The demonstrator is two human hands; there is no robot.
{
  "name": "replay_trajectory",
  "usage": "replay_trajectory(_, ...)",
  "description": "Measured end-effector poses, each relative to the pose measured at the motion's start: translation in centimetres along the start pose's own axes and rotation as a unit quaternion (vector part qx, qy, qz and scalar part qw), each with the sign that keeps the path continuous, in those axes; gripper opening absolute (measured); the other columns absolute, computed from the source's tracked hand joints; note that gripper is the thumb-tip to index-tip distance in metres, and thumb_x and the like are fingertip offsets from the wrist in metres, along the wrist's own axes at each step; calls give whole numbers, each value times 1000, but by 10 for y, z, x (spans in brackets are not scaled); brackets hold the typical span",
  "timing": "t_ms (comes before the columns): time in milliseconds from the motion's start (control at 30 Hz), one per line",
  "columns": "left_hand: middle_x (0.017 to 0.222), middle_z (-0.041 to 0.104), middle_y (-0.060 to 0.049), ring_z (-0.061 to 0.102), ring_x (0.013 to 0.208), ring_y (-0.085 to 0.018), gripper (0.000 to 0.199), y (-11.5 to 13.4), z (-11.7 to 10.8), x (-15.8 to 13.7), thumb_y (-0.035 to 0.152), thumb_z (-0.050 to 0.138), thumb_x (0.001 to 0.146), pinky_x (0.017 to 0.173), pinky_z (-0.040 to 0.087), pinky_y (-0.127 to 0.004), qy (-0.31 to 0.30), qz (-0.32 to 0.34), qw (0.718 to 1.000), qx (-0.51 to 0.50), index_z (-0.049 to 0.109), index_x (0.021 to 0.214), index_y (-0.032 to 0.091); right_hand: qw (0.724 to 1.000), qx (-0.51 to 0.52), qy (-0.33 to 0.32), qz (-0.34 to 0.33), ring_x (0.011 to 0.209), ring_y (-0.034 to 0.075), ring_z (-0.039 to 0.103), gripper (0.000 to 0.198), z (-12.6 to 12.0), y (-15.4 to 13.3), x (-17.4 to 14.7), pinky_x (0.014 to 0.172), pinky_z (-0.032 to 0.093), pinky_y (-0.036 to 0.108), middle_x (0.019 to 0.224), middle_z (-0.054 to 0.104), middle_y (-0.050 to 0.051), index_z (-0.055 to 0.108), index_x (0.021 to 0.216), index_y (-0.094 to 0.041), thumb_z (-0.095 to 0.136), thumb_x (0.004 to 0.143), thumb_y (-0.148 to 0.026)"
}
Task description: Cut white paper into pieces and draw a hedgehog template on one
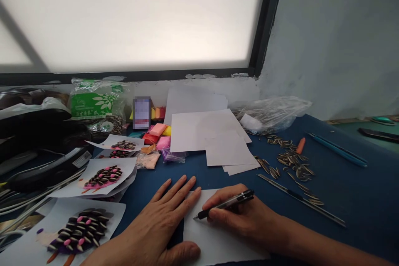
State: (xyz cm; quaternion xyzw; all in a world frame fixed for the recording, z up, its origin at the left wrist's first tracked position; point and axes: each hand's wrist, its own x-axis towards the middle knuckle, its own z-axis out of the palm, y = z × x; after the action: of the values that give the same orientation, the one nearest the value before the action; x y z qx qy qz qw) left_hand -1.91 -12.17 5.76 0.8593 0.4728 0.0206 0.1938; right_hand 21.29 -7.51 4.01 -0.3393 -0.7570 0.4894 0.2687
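A pen (226,204) with a black grip and clear barrel is pinched in my right hand (246,216). Its tip meets, or nearly meets, a white sheet of paper (224,241) near the upper left part of the sheet. My left hand (170,216) lies flat with fingers stretched, its thumb and index finger on the left edge of that sheet. Left of it lie white cards with hedgehog shapes made of sunflower seeds and coloured clay; the nearest hedgehog (82,230) has pink dots, and another hedgehog (104,178) lies behind it.
Loose sunflower seeds (294,164), an orange clay stick (301,146), a blue tool (339,149) and a thin metal tool (301,199) lie at the right. Blank papers (199,129), clay packets (158,129), a phone (141,113) and a green seed bag (92,104) stand toward the window. A black telephone (50,166) with cables is at left.
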Motion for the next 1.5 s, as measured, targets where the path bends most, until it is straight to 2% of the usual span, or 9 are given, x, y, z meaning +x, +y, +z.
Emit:
replay_trajectory(233, 157, 11, -3, 14, 146, -32, 75, 0, 1, 2, 60, 58, 93, 116, 13, -58, 4, 0, 1000, -4, 26, 154, 30, 1000, 1, 1, 3, 73, 21, 67, 22, 1, -1, 0, 66, 53, 30, 83, 77, 11, 80, 91, -14, 66, 82, -29)
replay_trajectory(400, 158, 7, -7, 10, 146, -33, 79, 4, -5, 5, 60, 56, 93, 115, 11, -58, -43, -16, 999, 9, 24, 154, 21, 1000, -2, 0, -3, 72, 19, 67, 20, 0, -1, 0, 65, 52, 28, 82, 77, 8, 80, 92, -16, 65, 83, -27)
replay_trajectory(500, 158, 5, -7, 8, 146, -33, 79, 5, -7, 6, 59, 56, 94, 114, 11, -59, -54, -20, 998, 7, 22, 155, 21, 1000, -2, -1, -5, 74, 19, 67, 19, -1, -1, 0, 65, 52, 28, 84, 77, 8, 79, 92, -17, 66, 84, -27)
replay_trajectory(700, 158, 11, -3, 12, 146, -31, 75, 1, -1, 3, 61, 57, 93, 115, 12, -58, -2, -6, 1000, -10, 25, 154, 31, 1000, 11, -2, -1, 74, 20, 69, 20, -1, -1, 0, 65, 53, 28, 84, 78, 10, 79, 91, -14, 66, 83, -26)
replay_trajectory(900, 158, 10, -6, 12, 146, -34, 77, 0, 1, 3, 61, 57, 93, 115, 11, -58, -9, -11, 1000, -9, 25, 154, 26, 1000, 24, -9, -4, 75, 20, 71, 20, -1, 1, -1, 67, 55, 28, 83, 77, 10, 79, 93, -14, 65, 84, -23)
replay_trajectory(1033, 158, 11, -5, 12, 146, -33, 74, -1, 1, 2, 62, 53, 95, 115, 12, -58, -1, 0, 1000, -6, 24, 154, 28, 999, 29, -8, -12, 74, 19, 69, 20, -2, 0, -3, 67, 54, 27, 81, 76, 8, 79, 93, -16, 63, 84, -24)
replay_trajectory(1300, 159, 9, -6, 10, 147, -32, 76, 0, 0, 3, 59, 53, 96, 113, 11, -61, -37, -5, 999, 8, 19, 155, 27, 995, 64, -8, 71, 55, 11, 59, 16, -3, -9, -7, 53, 49, 21, 74, 72, 4, 77, 89, -16, 64, 82, -21)
replay_trajectory(1500, 159, 7, -6, 9, 146, -33, 77, 4, -4, 4, 65, 48, 95, 114, 12, -59, -39, -13, 999, 14, 20, 155, 26, 994, 75, -14, 72, 57, 11, 61, 17, -6, -10, -9, 55, 51, 21, 74, 71, 4, 78, 89, -16, 64, 82, -22)
